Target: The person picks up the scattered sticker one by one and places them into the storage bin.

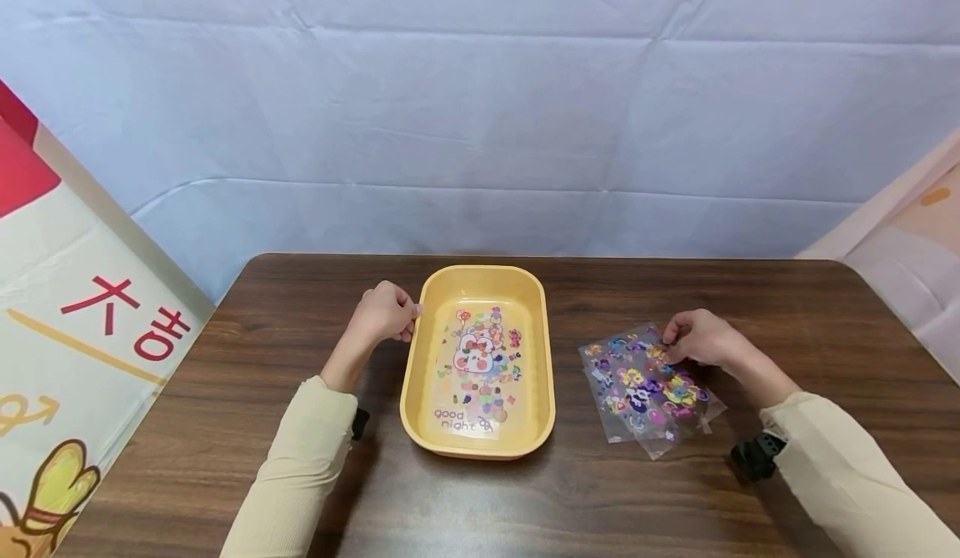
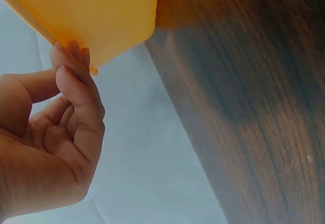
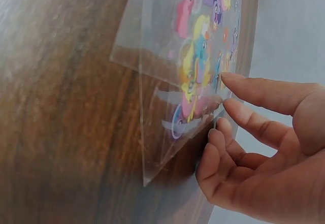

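A yellow plastic tray [image 1: 534, 358] stands on the table left of the middle in the head view. Its left rim is pinched between the thumb and fingers of my left hand [image 1: 382, 312]; the left wrist view shows the fingertips on the tray's edge [image 2: 117, 21]. Clear sticker sheets with a white rabbit and "good night" lettering [image 1: 474, 356] lie inside the tray. To its right, overlapping transparent sheets of colourful pony stickers [image 1: 637, 387] lie askew. My right hand [image 1: 701, 337] pinches their edge by thumb and index finger, the other fingers curled below in the right wrist view.
The dark wooden table [image 1: 315, 291] has its far edge just behind the tray. A pale cloth [image 1: 480, 124] hangs behind it. At the left is a printed panel [image 1: 90, 316] with red characters. Black wrist straps [image 1: 757, 455] sit at the sleeves.
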